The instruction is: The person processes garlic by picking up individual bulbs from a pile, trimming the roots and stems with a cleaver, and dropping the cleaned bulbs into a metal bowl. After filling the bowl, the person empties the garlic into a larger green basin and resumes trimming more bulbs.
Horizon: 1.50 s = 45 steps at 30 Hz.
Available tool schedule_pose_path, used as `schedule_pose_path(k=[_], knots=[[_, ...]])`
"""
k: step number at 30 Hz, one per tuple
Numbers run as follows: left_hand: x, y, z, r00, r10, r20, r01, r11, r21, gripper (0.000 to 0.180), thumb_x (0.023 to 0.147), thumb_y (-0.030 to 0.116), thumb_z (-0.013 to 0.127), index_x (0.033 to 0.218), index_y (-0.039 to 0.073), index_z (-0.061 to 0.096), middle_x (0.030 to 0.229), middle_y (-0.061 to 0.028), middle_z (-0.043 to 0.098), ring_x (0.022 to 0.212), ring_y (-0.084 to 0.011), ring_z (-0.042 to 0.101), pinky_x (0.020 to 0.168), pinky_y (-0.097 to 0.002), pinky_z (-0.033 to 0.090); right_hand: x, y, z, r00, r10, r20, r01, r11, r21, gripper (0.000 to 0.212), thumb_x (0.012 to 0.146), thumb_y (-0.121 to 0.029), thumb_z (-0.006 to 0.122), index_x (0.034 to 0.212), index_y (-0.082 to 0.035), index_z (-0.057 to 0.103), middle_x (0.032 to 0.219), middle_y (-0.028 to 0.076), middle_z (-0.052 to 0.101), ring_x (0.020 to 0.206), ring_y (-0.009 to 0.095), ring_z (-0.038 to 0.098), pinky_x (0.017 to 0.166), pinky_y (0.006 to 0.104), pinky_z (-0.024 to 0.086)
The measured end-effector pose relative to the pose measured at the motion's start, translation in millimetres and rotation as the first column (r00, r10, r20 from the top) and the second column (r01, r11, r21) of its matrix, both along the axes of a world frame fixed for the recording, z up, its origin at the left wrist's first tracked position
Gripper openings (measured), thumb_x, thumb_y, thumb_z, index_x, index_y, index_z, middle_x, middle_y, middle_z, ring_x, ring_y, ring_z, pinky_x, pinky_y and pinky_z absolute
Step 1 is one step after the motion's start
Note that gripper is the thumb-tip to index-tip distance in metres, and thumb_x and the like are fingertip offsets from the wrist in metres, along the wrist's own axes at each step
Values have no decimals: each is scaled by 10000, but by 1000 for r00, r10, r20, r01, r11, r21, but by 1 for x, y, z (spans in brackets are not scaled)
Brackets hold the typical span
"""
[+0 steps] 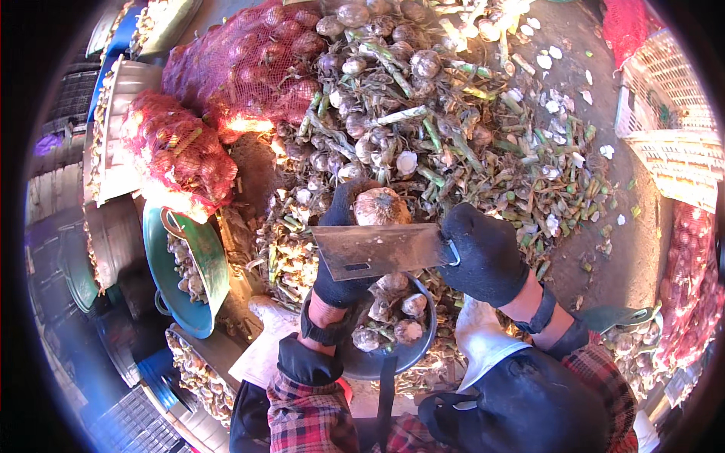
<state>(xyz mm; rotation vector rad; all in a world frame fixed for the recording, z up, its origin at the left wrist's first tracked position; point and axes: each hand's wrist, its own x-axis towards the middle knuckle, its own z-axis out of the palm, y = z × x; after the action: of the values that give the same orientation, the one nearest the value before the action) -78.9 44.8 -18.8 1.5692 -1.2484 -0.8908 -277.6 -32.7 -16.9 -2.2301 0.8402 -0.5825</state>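
My left hand, in a black glove, is closed around a garlic bulb with pale, purplish skin. In my right hand, gloved the same way, is the handle of a cleaver. Its broad, stained blade lies crosswise in front of the bulb and hides part of my left hand. Whether the edge touches the bulb I cannot tell. Below the blade, a dark basin between my knees holds several garlic bulbs. Beyond my hands spreads a large heap of garlic with stalks.
Red mesh sacks full of bulbs stand at the far left, with a smaller sack nearer. A green basin is at the left. White plastic crates stand at the right, above another red mesh sack. Cut stalks litter the ground.
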Motion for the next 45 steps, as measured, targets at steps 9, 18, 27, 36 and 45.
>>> schedule_pose_path(k=[9,18,27,36,45], knots=[[-9,-5,15,995,-73,71,71,997,34,678,580,224,834,1134,3,513,983,-86,612,832,-159,596,777,-320,482,-7,-11,-41,993,82,89,-74,993,-89,302,628,-221,730,807,-88,526,780,109,526,604,316,579,495,412,453],[-9,14,1,881,-213,422,234,972,3,651,536,278,854,1070,35,573,929,-109,647,829,-167,612,793,-322,481,-6,-5,-76,974,90,210,-96,995,18,353,591,-225,775,819,-103,535,746,89,525,613,316,572,521,401,452],[-11,38,18,963,-79,258,28,980,195,387,594,301,807,861,57,670,1025,-150,613,943,-310,588,834,-403,448,1,-7,-89,949,127,289,-149,987,57,265,626,-197,741,780,-101,548,715,108,552,601,330,584,515,402,468],[-8,27,42,991,106,-76,-77,945,319,668,559,364,826,1047,-6,560,913,-59,624,848,-141,596,790,-299,481,-3,5,-38,983,25,182,-56,984,168,233,636,-102,709,788,-82,534,682,130,567,615,357,595,535,410,478],[-9,28,16,565,550,-615,-583,794,174,436,747,79,660,1130,6,464,1043,-144,559,959,-291,602,877,-400,520,19,24,-41,945,-265,191,152,874,461,122,746,-91,664,745,-52,548,614,151,568,549,322,593,504,357,457]])
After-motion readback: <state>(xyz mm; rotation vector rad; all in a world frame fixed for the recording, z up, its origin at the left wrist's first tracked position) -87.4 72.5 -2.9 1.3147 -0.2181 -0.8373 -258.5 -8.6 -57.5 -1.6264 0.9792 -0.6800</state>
